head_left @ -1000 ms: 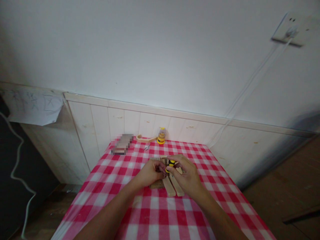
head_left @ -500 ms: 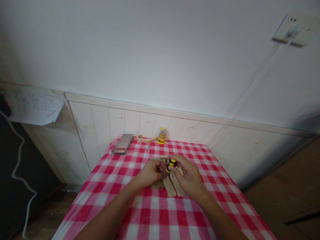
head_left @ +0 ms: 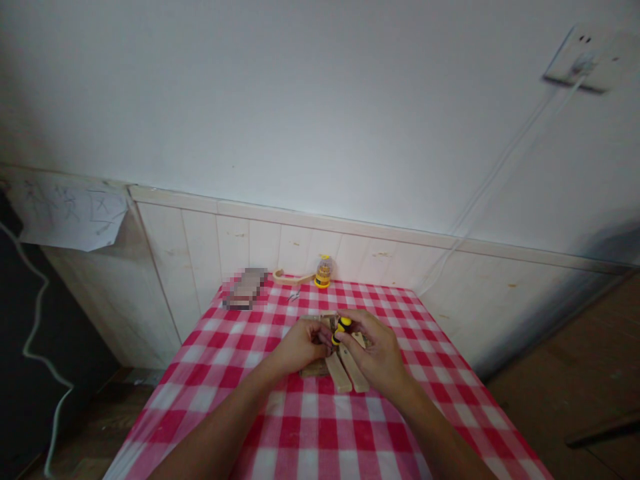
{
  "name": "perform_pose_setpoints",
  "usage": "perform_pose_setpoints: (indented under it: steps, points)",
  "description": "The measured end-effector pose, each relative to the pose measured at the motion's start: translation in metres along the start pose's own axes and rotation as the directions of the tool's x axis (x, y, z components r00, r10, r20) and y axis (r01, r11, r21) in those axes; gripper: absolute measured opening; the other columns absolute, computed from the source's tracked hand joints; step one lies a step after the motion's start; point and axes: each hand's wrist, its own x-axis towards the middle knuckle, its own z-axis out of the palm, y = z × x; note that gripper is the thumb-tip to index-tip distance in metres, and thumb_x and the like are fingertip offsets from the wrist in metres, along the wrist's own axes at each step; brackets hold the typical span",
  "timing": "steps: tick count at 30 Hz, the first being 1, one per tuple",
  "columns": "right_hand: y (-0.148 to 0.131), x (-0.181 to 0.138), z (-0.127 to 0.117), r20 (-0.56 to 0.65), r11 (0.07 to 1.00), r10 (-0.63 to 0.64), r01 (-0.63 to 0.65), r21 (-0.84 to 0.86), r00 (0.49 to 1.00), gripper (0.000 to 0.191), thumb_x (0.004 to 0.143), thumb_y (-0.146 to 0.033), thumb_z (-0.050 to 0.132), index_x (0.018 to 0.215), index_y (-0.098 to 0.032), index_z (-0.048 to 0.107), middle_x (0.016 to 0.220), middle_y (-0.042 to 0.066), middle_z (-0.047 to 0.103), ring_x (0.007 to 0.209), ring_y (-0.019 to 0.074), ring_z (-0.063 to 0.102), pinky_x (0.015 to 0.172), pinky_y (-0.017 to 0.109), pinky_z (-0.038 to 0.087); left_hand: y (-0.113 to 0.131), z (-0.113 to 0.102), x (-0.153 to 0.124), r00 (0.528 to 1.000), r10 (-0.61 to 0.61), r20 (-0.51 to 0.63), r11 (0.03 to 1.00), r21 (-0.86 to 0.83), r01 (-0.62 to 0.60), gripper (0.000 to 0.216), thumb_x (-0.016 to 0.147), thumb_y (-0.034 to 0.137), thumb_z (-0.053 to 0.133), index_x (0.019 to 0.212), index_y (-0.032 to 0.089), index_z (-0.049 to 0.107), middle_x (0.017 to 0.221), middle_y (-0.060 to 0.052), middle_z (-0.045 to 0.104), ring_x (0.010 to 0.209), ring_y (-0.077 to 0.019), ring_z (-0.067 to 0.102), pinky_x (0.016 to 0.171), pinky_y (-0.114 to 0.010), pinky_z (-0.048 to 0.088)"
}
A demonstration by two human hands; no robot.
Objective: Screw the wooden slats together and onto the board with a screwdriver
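Note:
My right hand [head_left: 376, 341] is closed around a small yellow-and-black screwdriver [head_left: 343, 327], its handle tilted between thumb and fingers. The screwdriver's tip is hidden. Close on its left, my left hand [head_left: 306, 345] has its fingers pinched near the screwdriver's lower end; what they hold is too small to make out. Two pale wooden strips [head_left: 345, 375] lie side by side below the hands, their near ends pointing toward me. Under the left hand a brownish flat piece [head_left: 316, 369] shows, mostly covered.
A red-and-white checked cloth [head_left: 310, 430] covers the table. At its back stand a clear-and-yellow bit container [head_left: 323, 272], a curved wooden piece [head_left: 290, 279], a small metal tool [head_left: 294, 296] and a blurred-out object [head_left: 246, 288]. A white panelled wall [head_left: 265, 243] borders the table's far edge.
Both hands stay nearly where they were. The screwdriver's handle has barely shifted, and the wooden strips lie as before.

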Motion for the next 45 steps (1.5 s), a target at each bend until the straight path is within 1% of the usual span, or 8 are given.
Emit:
perform_pose_setpoints:
  steps: [6, 12, 22, 26, 30, 33, 38, 45]
  points:
    - [0.0033, 0.0006, 0.0004, 0.011, 0.997, -0.080, 0.080, -0.002, 0.997, 0.034, 0.089, -0.011, 0.067, 0.118, -0.027, 0.070, 0.103, 0.005, 0.076, 0.090, 0.0200, 0.071, 0.081, 0.032, 0.059, -0.0020, 0.0009, 0.0013, 1.000, 0.001, -0.010, 1.000, -0.004, -0.001, 0.015, 0.055, 0.007, 0.071, 0.068, 0.014, 0.070, 0.065, 0.002, 0.068, 0.062, -0.0119, 0.059, 0.063, -0.024, 0.043]
    - [0.0026, 0.0013, 0.0002, 0.019, 0.997, -0.078, 0.078, 0.023, 0.997, 0.031, 0.088, -0.010, 0.068, 0.115, -0.026, 0.070, 0.101, 0.005, 0.075, 0.089, 0.0195, 0.071, 0.080, 0.032, 0.059, -0.0009, 0.0009, 0.0006, 1.000, 0.007, -0.005, 1.000, -0.012, -0.007, 0.014, 0.055, 0.007, 0.069, 0.067, 0.015, 0.070, 0.065, 0.002, 0.068, 0.062, -0.0121, 0.058, 0.063, -0.024, 0.042]
    - [0.0008, 0.0022, 0.0006, 0.004, 0.998, -0.065, 0.065, 0.001, 0.998, 0.028, 0.086, -0.010, 0.071, 0.110, -0.024, 0.070, 0.097, 0.004, 0.075, 0.084, 0.0184, 0.070, 0.075, 0.029, 0.058, -0.0007, -0.0001, -0.0001, 1.000, 0.013, -0.017, 1.000, 0.002, -0.013, 0.015, 0.056, 0.006, 0.069, 0.067, 0.015, 0.070, 0.066, 0.002, 0.069, 0.063, -0.0125, 0.059, 0.063, -0.024, 0.042]
    - [-0.0013, 0.0017, -0.0006, 0.014, 0.995, -0.093, 0.093, -0.023, 0.996, 0.027, 0.088, -0.012, 0.068, 0.112, -0.025, 0.069, 0.099, 0.005, 0.075, 0.088, 0.0194, 0.071, 0.079, 0.031, 0.058, -0.0023, -0.0009, 0.0007, 1.000, 0.015, -0.017, 1.000, 0.001, -0.015, 0.015, 0.056, 0.006, 0.069, 0.068, 0.015, 0.070, 0.065, 0.002, 0.068, 0.062, -0.0123, 0.059, 0.063, -0.024, 0.043]
    - [-0.0054, -0.0002, -0.0026, 0.067, 0.989, -0.131, 0.135, -0.066, 0.989, 0.034, 0.090, -0.011, 0.063, 0.120, -0.026, 0.067, 0.109, 0.007, 0.076, 0.100, 0.0219, 0.072, 0.088, 0.036, 0.057, -0.0030, -0.0015, 0.0011, 1.000, 0.019, -0.008, 1.000, -0.003, -0.019, 0.016, 0.055, 0.006, 0.069, 0.069, 0.015, 0.071, 0.065, 0.001, 0.069, 0.061, -0.0120, 0.058, 0.063, -0.023, 0.043]
    - [-0.0050, -0.0014, -0.0029, 0.062, 0.992, -0.105, 0.109, -0.063, 0.993, 0.036, 0.091, -0.011, 0.060, 0.123, -0.026, 0.066, 0.113, 0.007, 0.076, 0.104, 0.0220, 0.072, 0.090, 0.036, 0.057, -0.0029, -0.0011, 0.0013, 1.000, 0.015, -0.001, 1.000, -0.015, -0.015, 0.017, 0.056, 0.006, 0.070, 0.070, 0.015, 0.071, 0.067, 0.001, 0.070, 0.063, -0.0124, 0.060, 0.065, -0.024, 0.044]
    - [-0.0001, -0.0017, -0.0020, 0.016, 0.999, -0.019, 0.020, -0.033, 1.000, 0.034, 0.090, -0.012, 0.062, 0.121, -0.026, 0.068, 0.109, 0.006, 0.077, 0.096, 0.0205, 0.074, 0.085, 0.034, 0.059, -0.0020, -0.0004, 0.0015, 1.000, -0.009, 0.002, 0.999, -0.032, 0.009, 0.017, 0.055, 0.006, 0.070, 0.071, 0.014, 0.072, 0.067, 0.000, 0.070, 0.063, -0.0126, 0.061, 0.064, -0.024, 0.044]
    - [0.0009, -0.0016, -0.0022, -0.003, 1.000, -0.001, 0.001, -0.011, 1.000, 0.034, 0.088, -0.012, 0.065, 0.119, -0.024, 0.070, 0.107, 0.006, 0.077, 0.092, 0.0200, 0.074, 0.084, 0.033, 0.060, 0.0011, 0.0020, -0.0001, 1.000, -0.017, -0.020, 0.999, -0.044, 0.016, 0.018, 0.054, 0.007, 0.073, 0.070, 0.014, 0.072, 0.067, 0.000, 0.071, 0.062, -0.0127, 0.061, 0.063, -0.024, 0.045]
